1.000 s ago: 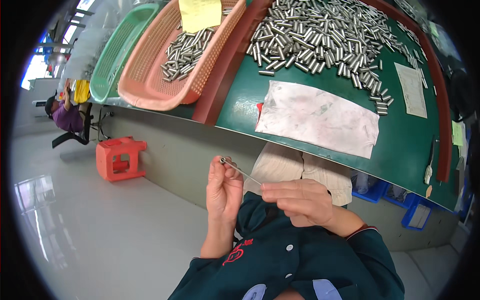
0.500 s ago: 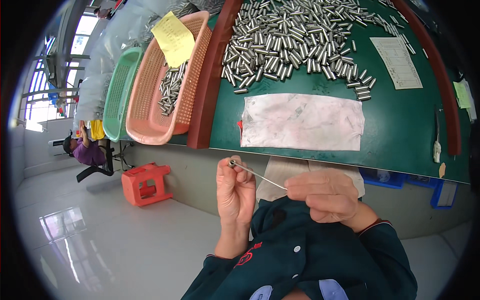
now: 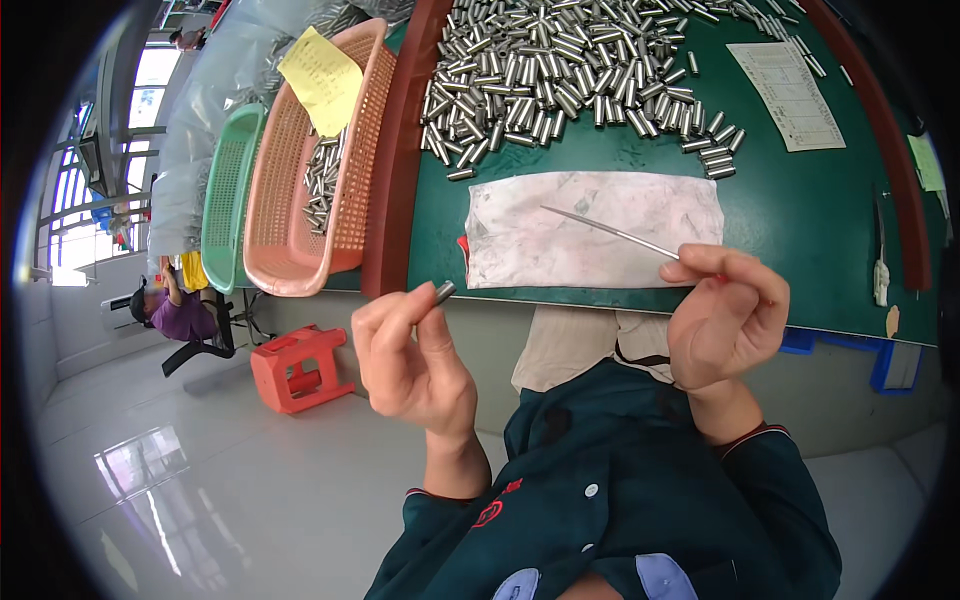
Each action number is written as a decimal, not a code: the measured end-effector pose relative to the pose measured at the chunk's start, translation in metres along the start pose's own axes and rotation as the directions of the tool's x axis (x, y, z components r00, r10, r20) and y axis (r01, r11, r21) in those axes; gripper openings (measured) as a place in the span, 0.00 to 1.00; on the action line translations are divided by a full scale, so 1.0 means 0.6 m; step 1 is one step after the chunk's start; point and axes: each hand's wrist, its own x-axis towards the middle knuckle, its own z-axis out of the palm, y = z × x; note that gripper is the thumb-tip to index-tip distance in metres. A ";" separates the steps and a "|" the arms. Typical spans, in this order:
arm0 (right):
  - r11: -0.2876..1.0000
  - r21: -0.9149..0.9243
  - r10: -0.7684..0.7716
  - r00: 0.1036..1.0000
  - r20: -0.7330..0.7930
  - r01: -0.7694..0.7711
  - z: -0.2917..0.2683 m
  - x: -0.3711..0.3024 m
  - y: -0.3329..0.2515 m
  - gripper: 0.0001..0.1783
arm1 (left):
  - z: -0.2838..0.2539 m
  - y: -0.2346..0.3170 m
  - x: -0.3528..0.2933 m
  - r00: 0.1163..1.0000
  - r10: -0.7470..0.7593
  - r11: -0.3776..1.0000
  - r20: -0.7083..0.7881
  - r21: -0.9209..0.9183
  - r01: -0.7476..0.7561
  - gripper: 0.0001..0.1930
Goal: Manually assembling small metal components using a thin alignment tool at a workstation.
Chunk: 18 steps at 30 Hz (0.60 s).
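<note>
My left hand [image 3: 415, 360] pinches a short metal cylinder [image 3: 445, 292] between thumb and fingertips, in front of the table's near edge. In my right hand [image 3: 728, 315] is a thin metal rod [image 3: 610, 230], gripped near one end. Its free, pointed-looking end reaches left over a stained white cloth [image 3: 590, 270] spread on the green table. Rod and cylinder are apart. A large heap of similar metal cylinders [image 3: 560, 75] covers the far part of the table.
Left of the red-brown wooden rail [image 3: 390, 190] stand a pink basket [image 3: 262, 230] with some cylinders and a yellow note [image 3: 322, 82], and a green basket [image 3: 228, 200]. A paper sheet [image 3: 795, 100] lies at right. A red stool [image 3: 300, 368] and a seated person [image 3: 185, 312] are at left.
The rod has come out of the cylinder's end, and my hands have moved apart. My right hand rose with the rod over the cloth; my left hand moved left with the cylinder.
</note>
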 end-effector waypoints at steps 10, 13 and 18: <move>1.000 -0.010 0.027 1.000 0.013 -0.027 -0.004 0.000 0.008 0.09 | 0.031 -0.025 0.011 0.994 0.104 0.994 -0.040 -0.012 -0.104 0.07; 0.999 0.014 0.031 0.999 0.038 -0.032 0.001 0.002 0.001 0.09 | 0.036 -0.057 0.001 0.955 0.001 0.994 0.297 0.106 -0.034 0.04; 0.999 -0.012 0.034 0.997 0.072 -0.033 -0.003 0.001 0.001 0.08 | 0.039 -0.054 0.007 0.931 0.054 0.962 0.362 0.231 -0.146 0.02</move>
